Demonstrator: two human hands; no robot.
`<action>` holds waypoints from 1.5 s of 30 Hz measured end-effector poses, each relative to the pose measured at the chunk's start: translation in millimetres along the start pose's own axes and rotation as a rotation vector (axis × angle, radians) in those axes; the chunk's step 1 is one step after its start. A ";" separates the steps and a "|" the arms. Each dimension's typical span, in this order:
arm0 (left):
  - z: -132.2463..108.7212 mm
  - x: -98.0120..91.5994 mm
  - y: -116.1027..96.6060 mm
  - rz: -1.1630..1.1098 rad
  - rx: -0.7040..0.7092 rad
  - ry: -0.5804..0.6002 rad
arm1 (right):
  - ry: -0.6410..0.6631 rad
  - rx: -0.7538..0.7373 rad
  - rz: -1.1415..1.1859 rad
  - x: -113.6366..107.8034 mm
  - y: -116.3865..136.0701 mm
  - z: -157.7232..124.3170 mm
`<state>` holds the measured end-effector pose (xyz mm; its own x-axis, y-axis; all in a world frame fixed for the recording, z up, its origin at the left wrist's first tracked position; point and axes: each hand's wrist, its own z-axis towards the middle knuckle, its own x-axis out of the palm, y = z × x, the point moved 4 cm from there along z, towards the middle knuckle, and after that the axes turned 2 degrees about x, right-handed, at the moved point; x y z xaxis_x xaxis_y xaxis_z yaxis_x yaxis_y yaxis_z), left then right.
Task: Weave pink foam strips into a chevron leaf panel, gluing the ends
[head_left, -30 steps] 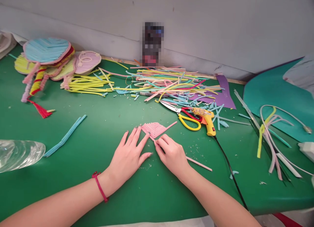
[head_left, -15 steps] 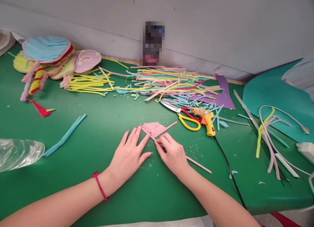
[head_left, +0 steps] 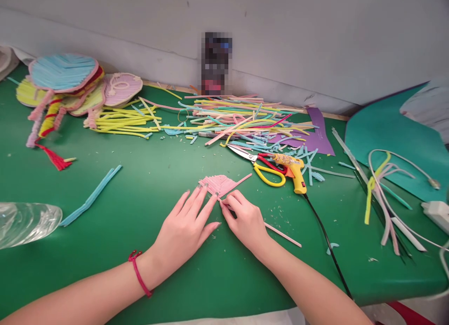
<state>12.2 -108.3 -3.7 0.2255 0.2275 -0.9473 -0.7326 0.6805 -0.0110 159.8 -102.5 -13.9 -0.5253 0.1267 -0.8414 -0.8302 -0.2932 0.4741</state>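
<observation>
A pink fan-shaped piece made of pipe cleaners (head_left: 220, 182) lies flat on the green table, one strand sticking out at its upper right. My left hand (head_left: 187, 220) rests palm down with fingers spread, its fingertips on the left and lower edge of the piece. At the lower point of the piece, my right hand (head_left: 247, 217) pinches the end of a pink pipe cleaner (head_left: 283, 234). The rest of that strand seems to run under the right hand and out to the right.
Scissors (head_left: 259, 164) and a yellow glue gun (head_left: 293, 168) with a black cord lie beyond my right hand. Behind is a pile of coloured pipe cleaners (head_left: 238, 117). Finished fans (head_left: 65, 72) are stacked at left, near blue pipe cleaners (head_left: 93, 194) and a clear bottle (head_left: 30, 224).
My left hand has slid slightly down and back along the pink piece, uncovering more of its left edge. The right hand keeps its pinch at nearly the same spot.
</observation>
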 end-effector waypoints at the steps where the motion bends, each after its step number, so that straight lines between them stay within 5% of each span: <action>1: -0.7 -0.2 -1.0 -0.003 0.021 -0.012 | 0.004 0.003 0.002 0.2 -0.2 -0.1; 13: 3.6 16.7 6.7 -0.023 -0.128 0.174 | 0.000 -0.004 -0.023 -0.1 0.3 0.2; 31: 5.8 17.2 5.1 -0.008 -0.114 0.175 | -0.022 0.054 0.086 -2.6 -2.1 -2.7; 45: 5.7 17.7 4.7 -0.003 -0.122 0.174 | -0.101 -0.059 -0.025 -2.7 0.4 -2.2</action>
<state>16.4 -97.1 -18.7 0.1208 0.0949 -0.9881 -0.8068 0.5893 -0.0420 161.3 -105.1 -12.0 -0.5229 0.2285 -0.8212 -0.8326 -0.3436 0.4345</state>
